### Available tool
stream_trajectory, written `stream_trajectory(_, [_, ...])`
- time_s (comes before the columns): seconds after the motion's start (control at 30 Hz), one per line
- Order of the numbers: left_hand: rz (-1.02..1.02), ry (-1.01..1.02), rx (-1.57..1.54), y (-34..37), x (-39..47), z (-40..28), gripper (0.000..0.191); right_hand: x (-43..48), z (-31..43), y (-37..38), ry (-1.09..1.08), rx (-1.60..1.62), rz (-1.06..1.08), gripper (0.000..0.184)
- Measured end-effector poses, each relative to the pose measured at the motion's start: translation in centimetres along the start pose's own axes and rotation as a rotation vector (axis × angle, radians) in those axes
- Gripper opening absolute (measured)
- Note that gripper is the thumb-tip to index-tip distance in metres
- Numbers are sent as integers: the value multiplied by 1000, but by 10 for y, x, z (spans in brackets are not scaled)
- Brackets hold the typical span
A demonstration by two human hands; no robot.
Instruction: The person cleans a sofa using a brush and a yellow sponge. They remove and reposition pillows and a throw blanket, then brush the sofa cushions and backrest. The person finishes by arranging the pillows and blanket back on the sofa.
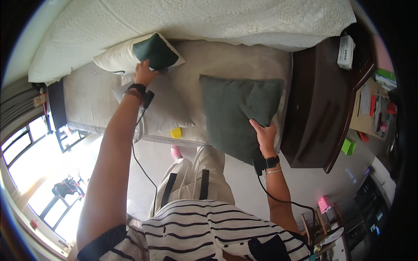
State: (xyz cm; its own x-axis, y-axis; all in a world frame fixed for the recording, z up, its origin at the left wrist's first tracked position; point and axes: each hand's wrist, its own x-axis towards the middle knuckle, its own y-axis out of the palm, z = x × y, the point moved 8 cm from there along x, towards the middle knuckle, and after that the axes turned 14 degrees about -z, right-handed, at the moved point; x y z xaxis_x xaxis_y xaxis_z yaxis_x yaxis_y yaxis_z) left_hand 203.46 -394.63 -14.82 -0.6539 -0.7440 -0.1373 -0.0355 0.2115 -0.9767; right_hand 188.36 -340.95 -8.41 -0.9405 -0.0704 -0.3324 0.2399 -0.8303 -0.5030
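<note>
My right hand [266, 135] grips the lower right edge of a dark grey-green square cushion [235, 111], thumb on top of its ribbed cover. The cushion is raised at a tilt over the front of the sofa seat [88, 98]. Farther back on the left, my left hand [143, 73] has its fingers spread at the lower edge of a cream and dark green cushion [155, 50]; it appears to touch it without a grip. Beneath my left wrist, a light grey cushion [169, 106] lies on the seat.
A cream embossed cover [245, 19] drapes the sofa back. A dark wooden armrest [313, 107] bounds the right side, with a tissue pack [345, 52] on its far end. Near the seat's front edge lies a small yellow object [176, 132]. Cables run from both wrist straps.
</note>
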Motion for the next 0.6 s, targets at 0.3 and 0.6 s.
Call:
stream_trajectory(0.3, [151, -265, -5, 6, -252, 104, 70, 77, 232, 61, -797, -519, 273, 62])
stream_trajectory(0.6, [281, -679, 104, -2, -399, 224, 83, 203, 210, 179, -857, -1090, 108, 94])
